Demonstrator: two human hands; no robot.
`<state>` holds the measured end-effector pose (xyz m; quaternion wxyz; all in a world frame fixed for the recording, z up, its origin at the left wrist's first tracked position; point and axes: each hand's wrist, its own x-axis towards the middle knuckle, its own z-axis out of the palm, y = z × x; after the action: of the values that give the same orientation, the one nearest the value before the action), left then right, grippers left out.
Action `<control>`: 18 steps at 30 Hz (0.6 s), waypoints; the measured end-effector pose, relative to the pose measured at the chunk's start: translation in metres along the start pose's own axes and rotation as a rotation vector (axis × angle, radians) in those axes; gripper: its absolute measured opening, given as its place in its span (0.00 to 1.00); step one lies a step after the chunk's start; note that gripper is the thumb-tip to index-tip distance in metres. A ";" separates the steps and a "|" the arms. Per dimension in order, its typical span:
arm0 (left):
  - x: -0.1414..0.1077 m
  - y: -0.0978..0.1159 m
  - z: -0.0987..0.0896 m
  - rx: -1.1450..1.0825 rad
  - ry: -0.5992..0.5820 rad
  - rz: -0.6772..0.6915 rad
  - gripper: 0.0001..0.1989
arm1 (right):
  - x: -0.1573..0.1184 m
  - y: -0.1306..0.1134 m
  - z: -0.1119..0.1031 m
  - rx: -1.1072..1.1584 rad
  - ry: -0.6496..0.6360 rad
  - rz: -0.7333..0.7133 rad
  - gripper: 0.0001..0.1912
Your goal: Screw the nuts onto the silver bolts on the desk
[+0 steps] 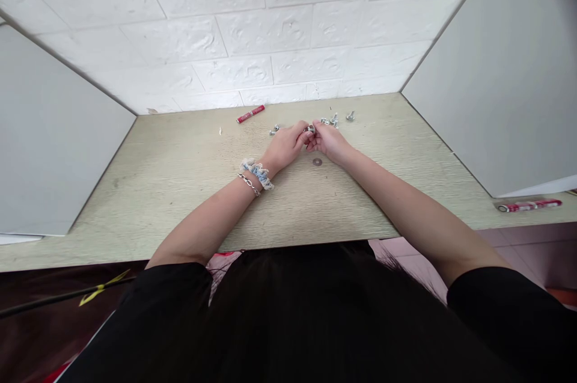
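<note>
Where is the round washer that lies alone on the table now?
In the head view, the washer lies flat on the table, just nearer to the person than the fingers of the right hand.

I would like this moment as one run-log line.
left hand: at small metal part | right hand: same part | table: flat ring, metal hardware, red tube near wall

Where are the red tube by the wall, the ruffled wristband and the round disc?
Red tube (250, 114): head view, silver band at its middle.
Ruffled wristband (258, 173): head view, middle of its ruffles.
Round disc (320, 162): head view, its flat face.
</note>
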<state>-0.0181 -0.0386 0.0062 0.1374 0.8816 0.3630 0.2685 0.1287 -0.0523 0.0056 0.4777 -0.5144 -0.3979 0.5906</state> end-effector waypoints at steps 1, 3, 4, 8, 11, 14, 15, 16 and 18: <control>0.000 0.000 0.000 -0.011 -0.002 0.001 0.16 | 0.001 0.001 0.000 -0.013 0.001 -0.004 0.22; 0.000 0.000 0.000 -0.033 -0.012 0.005 0.15 | 0.002 0.003 -0.002 -0.029 -0.004 -0.026 0.23; 0.000 0.000 0.000 -0.043 -0.019 0.009 0.15 | 0.003 0.004 -0.002 -0.035 -0.011 -0.041 0.24; 0.001 -0.001 0.000 -0.070 -0.034 0.029 0.15 | 0.007 0.008 -0.005 -0.062 -0.042 -0.084 0.27; 0.001 -0.001 0.001 -0.053 -0.024 0.017 0.16 | 0.006 0.007 -0.005 -0.058 -0.045 -0.063 0.25; 0.001 -0.002 0.001 -0.025 -0.013 0.005 0.17 | 0.002 0.004 -0.004 -0.015 -0.058 -0.045 0.22; 0.001 -0.002 0.001 -0.017 -0.008 0.003 0.17 | 0.000 0.002 -0.004 -0.001 -0.064 -0.045 0.21; 0.001 -0.002 0.001 -0.010 -0.005 0.000 0.17 | -0.002 0.001 -0.003 0.010 -0.071 -0.046 0.20; 0.001 -0.002 0.001 0.002 -0.005 -0.013 0.16 | -0.004 -0.001 -0.003 0.022 -0.079 -0.048 0.18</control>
<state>-0.0184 -0.0371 0.0052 0.1392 0.8801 0.3685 0.2650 0.1320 -0.0563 0.0075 0.4813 -0.4755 -0.4223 0.6032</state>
